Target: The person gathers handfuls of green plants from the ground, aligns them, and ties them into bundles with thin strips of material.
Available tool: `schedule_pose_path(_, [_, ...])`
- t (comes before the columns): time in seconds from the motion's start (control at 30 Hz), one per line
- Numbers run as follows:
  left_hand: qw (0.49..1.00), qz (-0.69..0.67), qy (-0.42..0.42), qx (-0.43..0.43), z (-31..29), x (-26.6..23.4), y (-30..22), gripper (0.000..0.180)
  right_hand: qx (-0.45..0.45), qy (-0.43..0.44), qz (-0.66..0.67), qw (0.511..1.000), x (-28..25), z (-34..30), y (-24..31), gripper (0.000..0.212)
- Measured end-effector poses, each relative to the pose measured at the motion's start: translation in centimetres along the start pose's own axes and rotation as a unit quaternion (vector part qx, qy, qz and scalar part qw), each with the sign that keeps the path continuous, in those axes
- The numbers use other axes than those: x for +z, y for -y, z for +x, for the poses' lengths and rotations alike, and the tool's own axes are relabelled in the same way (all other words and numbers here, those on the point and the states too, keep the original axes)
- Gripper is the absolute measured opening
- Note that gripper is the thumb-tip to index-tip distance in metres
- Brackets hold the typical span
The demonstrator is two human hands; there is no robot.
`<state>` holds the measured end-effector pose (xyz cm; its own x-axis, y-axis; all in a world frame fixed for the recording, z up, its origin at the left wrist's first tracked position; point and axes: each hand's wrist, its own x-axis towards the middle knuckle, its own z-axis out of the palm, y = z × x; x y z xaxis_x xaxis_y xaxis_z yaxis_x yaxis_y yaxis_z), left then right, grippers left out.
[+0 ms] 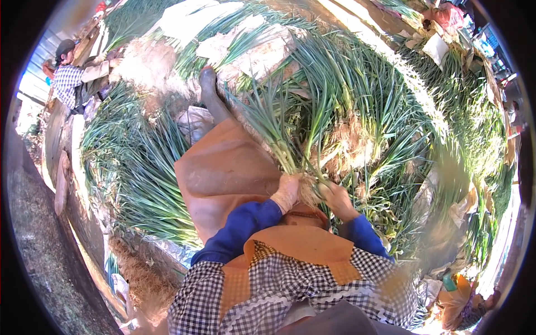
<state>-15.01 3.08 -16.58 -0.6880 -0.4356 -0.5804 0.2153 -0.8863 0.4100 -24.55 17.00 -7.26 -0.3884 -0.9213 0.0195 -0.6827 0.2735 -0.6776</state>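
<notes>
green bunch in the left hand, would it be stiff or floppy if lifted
The green bunch would probably droop at its long, thin leaves. Its pale stems look straighter, so likely stiffer. The stringy roots might tangle.

bright daylight, glare bleaching the white sheeting (192, 23), bent edges, black rim, hazy blurs at right, possibly smears

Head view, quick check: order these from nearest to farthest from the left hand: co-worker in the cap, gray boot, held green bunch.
1. Held green bunch: right in the left hand.
2. Gray boot: ahead, left of the bunch.
3. Co-worker in the cap: far off, upper left.
</notes>
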Motion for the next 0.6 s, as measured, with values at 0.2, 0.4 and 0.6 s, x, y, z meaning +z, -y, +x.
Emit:
schedule_pose_path(0.2, [0.985, -0.081, 0.081, -0.127, -0.6, -1.2, -3.3, 0.023, 0.189, 0.439, -0.411, 0.776, -5.7, -7.8, -6.3, 0.033])
schedule_pose_path(0.4, [0.986, -0.101, 0.048, -0.123, -2.0, 0.1, -4.4, 0.027, 0.233, 0.101, 0.19, 0.949, 1.2, 6.0, -5.5, 0.042])
schedule_pose_path(0.6, [0.999, 0.013, 0.021, -0.03, -2.8, 1.5, -4.0, 0.018, 0.144, -0.104, 0.015, 0.984, 8.4, 12.3, -6.0, 0.04])
